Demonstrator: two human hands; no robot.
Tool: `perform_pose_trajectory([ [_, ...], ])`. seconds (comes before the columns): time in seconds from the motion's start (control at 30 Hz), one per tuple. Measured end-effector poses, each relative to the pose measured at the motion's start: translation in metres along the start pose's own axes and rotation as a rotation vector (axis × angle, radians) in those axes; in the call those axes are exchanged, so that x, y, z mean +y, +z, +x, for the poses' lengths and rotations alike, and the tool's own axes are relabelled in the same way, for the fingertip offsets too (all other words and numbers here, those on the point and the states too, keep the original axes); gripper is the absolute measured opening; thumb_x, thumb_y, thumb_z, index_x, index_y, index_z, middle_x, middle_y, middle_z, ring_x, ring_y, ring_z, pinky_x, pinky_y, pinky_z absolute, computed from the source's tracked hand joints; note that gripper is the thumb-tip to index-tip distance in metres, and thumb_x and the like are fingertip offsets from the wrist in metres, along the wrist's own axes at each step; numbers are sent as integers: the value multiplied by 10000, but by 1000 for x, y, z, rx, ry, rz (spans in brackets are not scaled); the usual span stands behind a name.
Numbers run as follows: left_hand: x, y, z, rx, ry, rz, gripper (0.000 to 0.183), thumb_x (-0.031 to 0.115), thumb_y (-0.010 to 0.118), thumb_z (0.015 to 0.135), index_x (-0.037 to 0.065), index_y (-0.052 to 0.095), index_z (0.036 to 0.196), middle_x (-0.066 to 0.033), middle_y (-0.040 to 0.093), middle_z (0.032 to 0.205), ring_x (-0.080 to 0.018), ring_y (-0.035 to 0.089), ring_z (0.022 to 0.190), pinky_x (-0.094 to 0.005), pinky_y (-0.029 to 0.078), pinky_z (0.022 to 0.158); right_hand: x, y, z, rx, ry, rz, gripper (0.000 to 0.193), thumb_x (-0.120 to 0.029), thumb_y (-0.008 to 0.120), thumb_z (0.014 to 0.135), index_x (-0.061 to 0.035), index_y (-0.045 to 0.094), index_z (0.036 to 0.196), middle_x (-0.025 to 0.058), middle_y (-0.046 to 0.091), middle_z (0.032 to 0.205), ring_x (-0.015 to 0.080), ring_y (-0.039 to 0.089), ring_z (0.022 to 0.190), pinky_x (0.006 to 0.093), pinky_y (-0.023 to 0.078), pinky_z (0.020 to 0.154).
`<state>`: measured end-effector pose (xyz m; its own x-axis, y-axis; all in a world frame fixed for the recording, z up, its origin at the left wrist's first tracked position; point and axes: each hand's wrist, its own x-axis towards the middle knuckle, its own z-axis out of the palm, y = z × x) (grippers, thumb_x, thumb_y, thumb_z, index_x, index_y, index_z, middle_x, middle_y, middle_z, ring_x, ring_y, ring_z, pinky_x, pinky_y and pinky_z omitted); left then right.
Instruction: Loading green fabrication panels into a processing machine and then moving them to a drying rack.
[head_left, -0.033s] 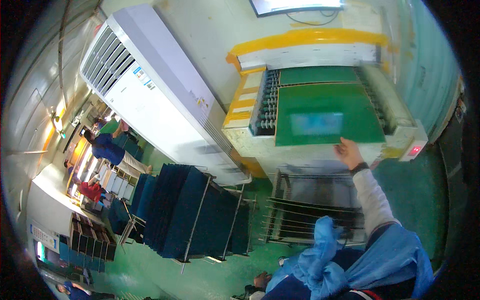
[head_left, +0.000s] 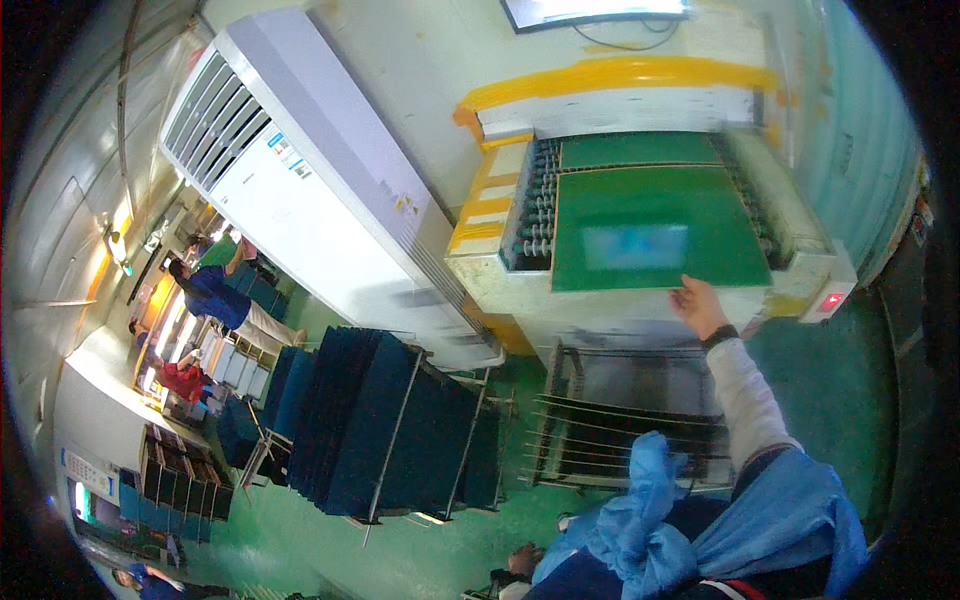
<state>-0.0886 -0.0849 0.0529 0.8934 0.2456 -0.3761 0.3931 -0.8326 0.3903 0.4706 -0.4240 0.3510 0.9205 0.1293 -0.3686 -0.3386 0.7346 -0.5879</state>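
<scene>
A flat green panel (head_left: 650, 225) lies on the rollers of a pale machine (head_left: 815, 225), its near edge at the machine's front lip. Behind it a second green panel (head_left: 640, 150) shows partly. My right hand (head_left: 700, 308) is at the near edge of the front panel, right of its middle. Its fingers are curled, with a fingertip over the edge. At the bottom of the view, low beside my body, my left hand (head_left: 525, 559) is small and dark. How its fingers lie is unclear.
A wire rack (head_left: 625, 430) with slots stands below the machine's front. To its left is a rack of upright dark panels (head_left: 390, 430). A tall white air conditioner (head_left: 310, 170) leans across the left. People (head_left: 215, 295) work at the far left. A screen (head_left: 590, 12) hangs above.
</scene>
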Motion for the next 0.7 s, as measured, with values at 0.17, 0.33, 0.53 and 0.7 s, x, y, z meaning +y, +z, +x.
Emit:
perform_pose_trajectory([
  [0.17,-6,19,9,23,-156,-571,369,372,552,711,94,522,951,-141,582,780,-281,567,724,-388,440,611,2,-8,8,-9,-28,-35,169,-181,553,756,-47,469,817,103,524,755,205,523,689,306,455,608],
  [0.33,3,8,8,-61,-107,-58,421,411,530,696,117,507,996,-135,553,903,-308,538,801,-406,429,663,6,-10,8,-75,-99,-123,201,-211,574,739,-46,496,825,92,547,769,196,532,688,299,452,598],
  [0.53,-31,39,-4,117,210,41,412,336,522,707,115,486,1053,-105,532,986,-276,499,921,-375,424,725,9,-13,26,-119,-67,-14,177,-222,591,734,-73,512,789,68,558,775,162,538,705,269,451,582],
  [0.7,-5,16,-4,-10,-219,-514,423,340,554,717,138,491,1083,-111,576,918,-259,569,778,-329,464,639,4,-17,31,-76,2,-173,206,-272,585,742,-81,520,784,27,566,772,106,533,701,232,434,562],
])
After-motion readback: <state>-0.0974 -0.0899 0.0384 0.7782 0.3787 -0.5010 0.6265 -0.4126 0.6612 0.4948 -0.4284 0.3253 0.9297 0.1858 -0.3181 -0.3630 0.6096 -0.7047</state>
